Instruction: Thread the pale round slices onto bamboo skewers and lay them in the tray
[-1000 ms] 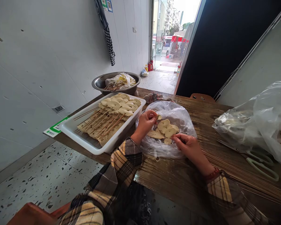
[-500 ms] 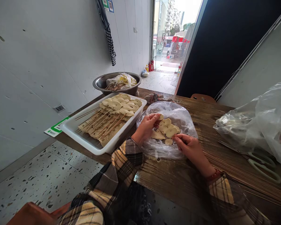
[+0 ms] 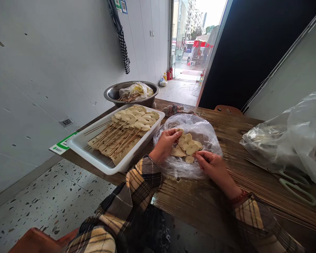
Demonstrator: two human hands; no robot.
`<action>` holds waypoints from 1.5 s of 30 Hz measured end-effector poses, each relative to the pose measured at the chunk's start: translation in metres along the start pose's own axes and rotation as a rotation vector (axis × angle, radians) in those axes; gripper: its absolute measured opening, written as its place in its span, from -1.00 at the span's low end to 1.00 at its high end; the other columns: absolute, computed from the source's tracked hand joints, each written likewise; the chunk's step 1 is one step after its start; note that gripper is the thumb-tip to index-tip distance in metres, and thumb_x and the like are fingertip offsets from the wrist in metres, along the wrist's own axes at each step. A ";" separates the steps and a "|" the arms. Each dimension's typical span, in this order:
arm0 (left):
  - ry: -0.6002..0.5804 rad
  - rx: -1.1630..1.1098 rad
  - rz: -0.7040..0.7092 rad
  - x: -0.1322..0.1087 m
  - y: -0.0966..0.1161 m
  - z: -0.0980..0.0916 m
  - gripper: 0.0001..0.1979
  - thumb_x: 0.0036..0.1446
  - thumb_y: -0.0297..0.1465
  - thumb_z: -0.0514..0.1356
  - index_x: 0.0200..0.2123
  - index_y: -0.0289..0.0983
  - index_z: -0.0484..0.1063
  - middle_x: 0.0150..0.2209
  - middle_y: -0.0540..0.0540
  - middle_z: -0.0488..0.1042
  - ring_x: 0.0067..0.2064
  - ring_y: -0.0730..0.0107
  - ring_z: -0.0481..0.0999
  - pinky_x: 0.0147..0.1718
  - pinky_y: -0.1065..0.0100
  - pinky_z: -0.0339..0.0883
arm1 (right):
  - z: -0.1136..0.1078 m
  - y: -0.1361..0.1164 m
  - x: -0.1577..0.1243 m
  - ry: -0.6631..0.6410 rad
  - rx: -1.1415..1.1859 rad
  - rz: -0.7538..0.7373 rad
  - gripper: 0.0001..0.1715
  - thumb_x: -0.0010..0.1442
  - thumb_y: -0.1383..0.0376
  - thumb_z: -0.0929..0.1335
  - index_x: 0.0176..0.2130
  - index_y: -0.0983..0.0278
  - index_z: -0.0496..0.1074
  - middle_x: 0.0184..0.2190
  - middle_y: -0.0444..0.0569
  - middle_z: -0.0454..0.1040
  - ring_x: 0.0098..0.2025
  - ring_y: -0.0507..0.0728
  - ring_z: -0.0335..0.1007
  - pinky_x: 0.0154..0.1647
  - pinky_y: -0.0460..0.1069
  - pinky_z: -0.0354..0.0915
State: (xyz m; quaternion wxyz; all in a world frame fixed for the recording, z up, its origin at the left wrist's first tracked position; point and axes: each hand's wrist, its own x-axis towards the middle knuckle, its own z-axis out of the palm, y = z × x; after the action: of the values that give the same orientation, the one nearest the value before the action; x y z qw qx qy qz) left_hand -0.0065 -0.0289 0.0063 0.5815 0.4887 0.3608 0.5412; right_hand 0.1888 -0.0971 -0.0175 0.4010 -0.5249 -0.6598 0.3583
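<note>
A crumpled clear plastic bag point(image 3: 202, 131) lies open on the wooden table point(image 3: 221, 196) with pale round slices point(image 3: 191, 147) piled inside. My left hand point(image 3: 167, 142) reaches into the bag, fingers pinched on one slice at the top of the pile. Just right of the pile, my right hand point(image 3: 213, 165) rests on the bag's near edge with fingers curled together; whether it holds anything I cannot make out. Both arms wear plaid sleeves.
A white tray point(image 3: 81, 146) of skewered slices sits left of the bag. Behind it stands a metal bowl point(image 3: 113, 93) with skewers and plastic. Another plastic bag point(image 3: 292, 137) and pale-handled scissors point(image 3: 296, 191) lie at right. Loose bamboo skewers point(image 3: 252, 175) cover the table front.
My left hand has shifted slightly among the slices and now pinches one at the top of the pile. My right hand has stayed in place.
</note>
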 end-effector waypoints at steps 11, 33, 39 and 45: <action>-0.054 -0.069 -0.101 -0.002 -0.003 0.001 -0.68 -0.10 -0.20 0.41 -0.43 -0.34 0.50 -0.47 0.01 0.39 -0.47 0.58 0.26 -0.49 0.47 0.14 | 0.000 0.000 0.000 -0.008 0.002 0.003 -0.57 0.22 0.00 0.33 -0.30 0.29 0.55 -0.65 -0.17 0.34 -0.62 0.00 0.16 -0.60 -0.08 0.11; -0.091 -0.143 -0.122 -0.004 -0.001 0.005 -0.62 -0.07 -0.18 0.41 -0.33 -0.36 0.47 -0.39 -0.02 0.46 -0.45 0.56 0.41 -0.45 0.49 0.29 | -0.001 -0.004 0.001 -0.002 0.076 0.054 -0.58 0.20 0.02 0.34 -0.28 0.33 0.54 -0.67 -0.20 0.29 -0.63 -0.02 0.11 -0.61 -0.09 0.06; 0.055 -0.038 -0.064 0.004 -0.003 -0.004 -0.71 0.12 -0.24 0.26 -0.20 -0.35 0.46 -0.39 -0.07 0.50 -0.45 0.50 0.46 -0.42 0.43 0.32 | -0.006 -0.005 0.002 0.107 0.187 0.058 -0.59 0.20 0.03 0.35 -0.28 0.33 0.54 -0.67 -0.22 0.26 -0.66 -0.04 0.08 -0.64 -0.09 0.03; 0.000 0.635 0.143 0.011 -0.009 -0.012 -0.89 0.07 -0.50 0.18 -0.35 -0.32 0.52 -0.40 -0.08 0.52 -0.37 0.39 0.46 -0.33 0.36 0.33 | -0.006 0.001 0.003 0.192 0.241 0.070 -0.58 0.20 0.02 0.36 -0.23 0.33 0.54 -0.66 -0.21 0.27 -0.67 -0.05 0.09 -0.66 -0.10 0.00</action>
State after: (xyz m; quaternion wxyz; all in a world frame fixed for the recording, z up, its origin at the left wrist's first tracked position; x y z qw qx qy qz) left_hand -0.0133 -0.0150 -0.0046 0.3609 0.6697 0.4762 0.4409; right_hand 0.1945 -0.0933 -0.0150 0.5097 -0.5276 -0.5520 0.3965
